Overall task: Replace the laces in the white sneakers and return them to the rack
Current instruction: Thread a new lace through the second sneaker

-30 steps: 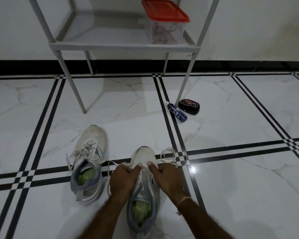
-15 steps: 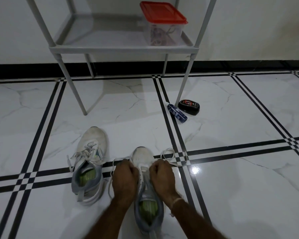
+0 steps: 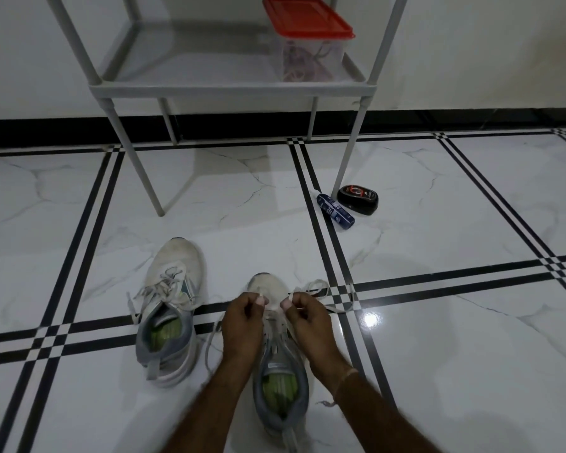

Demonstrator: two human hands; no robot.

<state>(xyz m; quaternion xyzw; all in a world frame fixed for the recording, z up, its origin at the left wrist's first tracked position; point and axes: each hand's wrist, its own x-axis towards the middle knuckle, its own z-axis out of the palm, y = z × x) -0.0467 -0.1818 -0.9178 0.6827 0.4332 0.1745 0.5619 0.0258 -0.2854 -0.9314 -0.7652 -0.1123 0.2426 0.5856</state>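
Note:
Two white sneakers with grey heels and green insoles stand on the tiled floor, toes pointing away from me. The left sneaker (image 3: 170,308) stands alone with its white lace loose. Over the right sneaker (image 3: 275,364) both my hands work near the toe. My left hand (image 3: 242,325) pinches the white lace (image 3: 321,289) on the shoe's left side, and my right hand (image 3: 303,322) pinches it on the right side. Loose lace ends trail on the floor to both sides of the shoe. The grey rack (image 3: 232,86) stands ahead against the wall.
A clear box with a red lid (image 3: 307,44) holding coiled laces sits on the rack's shelf at the right. By the rack's front right leg lie a blue tube (image 3: 335,211) and a black shoe-polish sponge (image 3: 357,200). A black skirting runs along the wall.
My hands have drawn closer together over the right sneaker's front and curled from pressing the shoe's sides to pinching the lace. The view shifted slightly.

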